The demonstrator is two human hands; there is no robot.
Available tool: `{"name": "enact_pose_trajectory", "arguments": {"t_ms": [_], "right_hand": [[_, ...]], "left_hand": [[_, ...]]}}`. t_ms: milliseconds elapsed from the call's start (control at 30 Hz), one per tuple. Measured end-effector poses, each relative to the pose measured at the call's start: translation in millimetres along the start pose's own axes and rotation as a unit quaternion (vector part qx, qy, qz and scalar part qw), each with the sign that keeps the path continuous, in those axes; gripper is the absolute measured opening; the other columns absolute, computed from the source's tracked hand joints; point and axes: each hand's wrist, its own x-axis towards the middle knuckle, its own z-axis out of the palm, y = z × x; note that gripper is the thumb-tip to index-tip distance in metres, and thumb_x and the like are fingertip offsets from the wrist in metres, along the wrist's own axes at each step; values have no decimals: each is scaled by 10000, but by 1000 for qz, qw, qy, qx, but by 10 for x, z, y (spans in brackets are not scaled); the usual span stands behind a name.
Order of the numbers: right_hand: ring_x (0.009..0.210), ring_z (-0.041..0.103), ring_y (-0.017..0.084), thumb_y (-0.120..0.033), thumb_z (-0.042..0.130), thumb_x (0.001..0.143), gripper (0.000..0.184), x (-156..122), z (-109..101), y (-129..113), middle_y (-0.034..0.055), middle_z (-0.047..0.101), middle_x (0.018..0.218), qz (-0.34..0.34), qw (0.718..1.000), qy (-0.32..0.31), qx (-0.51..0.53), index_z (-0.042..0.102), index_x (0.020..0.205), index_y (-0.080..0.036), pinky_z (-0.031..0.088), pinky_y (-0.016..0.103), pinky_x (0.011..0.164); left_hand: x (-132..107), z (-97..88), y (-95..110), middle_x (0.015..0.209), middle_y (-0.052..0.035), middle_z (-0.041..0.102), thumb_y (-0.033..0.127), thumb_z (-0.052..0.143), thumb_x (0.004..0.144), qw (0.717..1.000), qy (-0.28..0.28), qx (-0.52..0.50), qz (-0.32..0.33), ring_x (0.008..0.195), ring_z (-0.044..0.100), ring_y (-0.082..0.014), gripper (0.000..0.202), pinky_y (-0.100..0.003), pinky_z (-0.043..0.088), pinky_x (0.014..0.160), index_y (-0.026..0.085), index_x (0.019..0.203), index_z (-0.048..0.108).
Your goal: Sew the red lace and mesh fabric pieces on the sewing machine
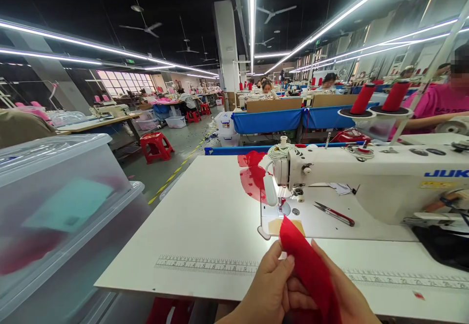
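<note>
Both my hands hold one piece of red fabric (309, 268) just in front of the table's near edge. My left hand (269, 290) pinches its left edge between thumb and fingers. My right hand (348, 294) lies under and behind the cloth, fingers closed on it. The tip of the fabric points up toward the needle area (281, 202) of a white Juki sewing machine (373, 180). More red fabric (252, 177) lies on the table behind the needle.
Red-handled snips (335, 213) lie on the machine bed. Two red thread cones (379, 98) stand behind the machine. Clear plastic bins (54, 206) stand at my left. A printed ruler (207, 264) runs along the white table. Other workers sit at stations beyond; a red stool (156, 146) stands in the aisle.
</note>
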Motion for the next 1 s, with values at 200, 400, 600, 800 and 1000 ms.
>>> {"name": "enact_pose_trajectory", "arguments": {"t_ms": [200,400,600,800,1000], "right_hand": [[921,690,270,-293,798,690,396,-144,-176,-257,71,744,960,-72,989,63,-111,683,1055,-193,530,378,835],[912,688,267,-387,793,672,669,-137,-133,-186,96,715,1065,-116,961,110,-228,545,1262,-194,545,356,762],[742,666,230,-558,638,737,483,-88,-470,-337,46,722,875,-224,828,215,-467,583,1092,-235,524,330,652],[743,629,222,-554,577,767,340,-101,-745,-421,35,711,835,-248,677,251,-646,630,875,-236,484,299,631],[786,680,238,-555,710,698,628,-286,-368,-277,81,730,950,-142,897,185,-374,587,1208,-210,538,345,726]], "left_hand": [[-92,-32,99,904,-95,721,391,647,839,999,13,42,-2,790,714,-223,445,-343,562,731,171,1212,542],[-1,-94,76,918,-120,709,532,701,743,994,59,85,-14,782,686,-232,517,-337,560,665,111,1032,629],[66,-154,157,492,10,584,631,543,796,959,67,274,-24,395,528,-124,514,-204,415,391,153,980,507],[-15,-171,276,417,70,500,329,387,917,901,50,426,-62,344,448,-105,181,-165,348,355,198,1039,418],[-30,-270,246,449,44,534,210,303,907,902,36,416,-113,373,499,-133,309,-206,408,389,177,1201,392]]}}
